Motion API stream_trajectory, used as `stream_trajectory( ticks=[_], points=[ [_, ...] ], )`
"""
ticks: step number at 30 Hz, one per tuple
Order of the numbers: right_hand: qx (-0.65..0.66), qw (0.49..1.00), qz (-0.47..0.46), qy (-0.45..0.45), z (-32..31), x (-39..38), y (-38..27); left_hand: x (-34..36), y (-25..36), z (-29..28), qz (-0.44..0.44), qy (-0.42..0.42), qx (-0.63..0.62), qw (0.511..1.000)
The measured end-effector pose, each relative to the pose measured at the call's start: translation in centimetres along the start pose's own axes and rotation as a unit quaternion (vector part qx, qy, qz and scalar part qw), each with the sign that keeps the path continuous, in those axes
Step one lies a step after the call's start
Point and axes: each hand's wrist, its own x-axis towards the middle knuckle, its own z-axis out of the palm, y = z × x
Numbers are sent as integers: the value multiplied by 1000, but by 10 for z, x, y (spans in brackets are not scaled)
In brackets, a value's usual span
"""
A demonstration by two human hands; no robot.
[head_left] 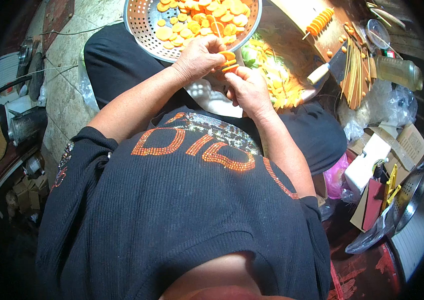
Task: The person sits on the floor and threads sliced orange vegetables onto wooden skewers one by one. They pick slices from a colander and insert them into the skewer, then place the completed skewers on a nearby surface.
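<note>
Black top (182, 210) bears studded lettering (229, 162); both hands (201, 59) (250, 90) hold carrot slices (229, 62).

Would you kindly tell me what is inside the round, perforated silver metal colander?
Round, flat orange vegetable slices lie heaped inside the silver metal colander. Whatever lies beneath the heap is covered, and the colander's far side is outside the picture.

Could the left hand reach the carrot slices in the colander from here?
Probably yes: the left hand appears close to the metal colander's near rim, and nothing visible blocks the carrot slices inside, though it is busy with other slices.
</note>
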Motion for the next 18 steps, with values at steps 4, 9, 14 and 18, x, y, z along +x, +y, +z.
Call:
stream_trajectory(
  ticks=[4, 9, 14, 18],
  points=[
    [-2, 1000, -3, 2, 0, 0, 1, 0, 0, 0, 3, 0, -8, 1000],
    [7, 1000, -2, 1, 0, 1, 3, 4, -6, -6, -8, -38, -72, 997],
    [16, 1000, -18, 0, 0, 3, 5, 7, 14, -26, -40, -78, -118, 989],
    [19, 1000, 4, 1, 0, 0, 1, 30, 26, -66, -4, 52, -34, 998]
  ],
)
